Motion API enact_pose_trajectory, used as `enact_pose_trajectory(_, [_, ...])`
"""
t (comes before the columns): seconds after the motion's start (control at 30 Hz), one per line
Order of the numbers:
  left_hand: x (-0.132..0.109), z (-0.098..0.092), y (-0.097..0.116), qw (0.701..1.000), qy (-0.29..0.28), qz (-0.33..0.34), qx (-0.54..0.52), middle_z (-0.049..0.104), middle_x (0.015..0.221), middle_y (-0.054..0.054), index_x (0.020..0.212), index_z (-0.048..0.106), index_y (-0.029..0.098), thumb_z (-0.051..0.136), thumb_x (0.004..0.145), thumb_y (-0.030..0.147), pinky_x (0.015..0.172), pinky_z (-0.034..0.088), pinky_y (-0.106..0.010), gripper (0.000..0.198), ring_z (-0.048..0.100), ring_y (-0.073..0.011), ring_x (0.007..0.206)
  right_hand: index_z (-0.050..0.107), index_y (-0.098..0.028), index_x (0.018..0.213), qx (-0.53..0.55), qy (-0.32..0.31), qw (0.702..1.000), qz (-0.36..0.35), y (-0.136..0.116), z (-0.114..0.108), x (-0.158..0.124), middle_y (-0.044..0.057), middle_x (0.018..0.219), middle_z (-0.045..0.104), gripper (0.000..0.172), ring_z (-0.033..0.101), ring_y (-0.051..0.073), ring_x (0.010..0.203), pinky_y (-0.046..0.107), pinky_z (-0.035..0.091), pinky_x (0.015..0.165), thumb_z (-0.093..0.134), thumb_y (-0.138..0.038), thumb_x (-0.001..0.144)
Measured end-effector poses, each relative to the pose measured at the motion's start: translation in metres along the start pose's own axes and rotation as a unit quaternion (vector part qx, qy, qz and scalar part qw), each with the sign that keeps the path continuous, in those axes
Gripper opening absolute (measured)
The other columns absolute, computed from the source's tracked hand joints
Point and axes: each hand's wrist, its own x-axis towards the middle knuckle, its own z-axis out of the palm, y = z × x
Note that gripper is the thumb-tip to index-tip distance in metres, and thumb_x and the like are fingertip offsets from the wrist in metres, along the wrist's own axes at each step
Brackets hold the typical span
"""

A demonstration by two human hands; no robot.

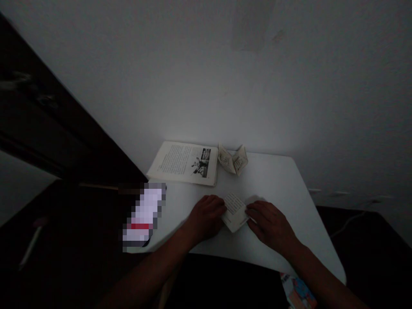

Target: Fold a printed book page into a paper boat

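Dim, underexposed interior; the light source lies out of view. The matte grey-white wall [180, 81] is palest just above the smooth white round-cornered counter [277, 176] and darkens toward the corners, with faint grain. The bare left hand [207, 214] and right hand [273, 225] appear dark, with soft-edged shadows beside them. Coarse pixel blocks mask a bright, pale lilac slab [146, 210]. Fine print on the folded off-white paper [234, 210] is indistinct; the dark panelled door [48, 120] slants under wide-angle distortion.
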Motion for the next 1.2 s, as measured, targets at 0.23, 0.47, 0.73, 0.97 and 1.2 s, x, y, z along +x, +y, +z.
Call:
enact_pose_trajectory(0.23, [-0.005, -0.005, 0.008, 1.0, -0.013, -0.017, -0.012, 0.057, 0.104, -0.012, 0.102, 0.058, 0.014, 0.058, 0.073, 0.028, 0.083, 0.043, -0.04, 0.032, 0.052, -0.0258, 0.097, 0.063, -0.017, 0.102, 0.018, -0.033, 0.999, -0.028, -0.007, -0.002, -0.002, 0.011, 0.103, 0.065, 0.024, 0.056, 0.024, 0.099, 0.044, 0.047, 0.087, 0.057, -0.017, 0.079])
enact_pose_trajectory(0.47, [-0.008, -0.006, 0.007, 0.999, -0.017, -0.037, -0.018, 0.057, 0.092, -0.009, 0.098, 0.06, 0.017, 0.054, 0.077, 0.025, 0.077, 0.045, -0.037, 0.023, 0.052, -0.0217, 0.087, 0.064, -0.019, 0.098, 0.045, -0.029, 0.999, -0.008, -0.009, 0.0, 0.002, 0.009, 0.094, 0.067, 0.02, 0.059, 0.022, 0.089, 0.042, 0.047, 0.081, 0.054, -0.017, 0.08])
enact_pose_trajectory(0.73, [-0.012, -0.006, 0.0, 0.996, 0.004, -0.088, -0.027, 0.055, 0.089, -0.008, 0.091, 0.06, 0.016, 0.05, 0.083, 0.024, 0.075, 0.043, -0.036, 0.015, 0.05, -0.0195, 0.084, 0.065, -0.019, 0.094, 0.068, -0.018, 0.997, 0.029, -0.006, 0.001, 0.002, 0.007, 0.091, 0.067, 0.016, 0.058, 0.02, 0.088, 0.04, 0.045, 0.082, 0.054, -0.017, 0.082])
enact_pose_trajectory(0.97, [-0.008, -0.004, 0.0, 0.989, 0.004, -0.144, -0.017, 0.052, 0.09, -0.007, 0.085, 0.058, 0.017, 0.048, 0.085, 0.027, 0.078, 0.041, -0.037, 0.014, 0.047, -0.0197, 0.085, 0.063, -0.02, 0.089, 0.109, -0.027, 0.991, 0.066, -0.003, 0.001, 0.008, 0.006, 0.087, 0.066, 0.013, 0.058, 0.019, 0.082, 0.039, 0.045, 0.079, 0.051, -0.018, 0.085])
enact_pose_trajectory(1.2, [-0.001, -0.002, 0.003, 0.984, -0.024, -0.174, 0.015, 0.05, 0.089, -0.006, 0.083, 0.056, 0.017, 0.045, 0.087, 0.026, 0.077, 0.039, -0.035, 0.015, 0.045, -0.0193, 0.084, 0.06, -0.02, 0.082, 0.157, -0.033, 0.978, 0.13, -0.003, 0.002, 0.011, 0.005, 0.083, 0.064, 0.012, 0.056, 0.018, 0.08, 0.036, 0.044, 0.079, 0.049, -0.02, 0.086])
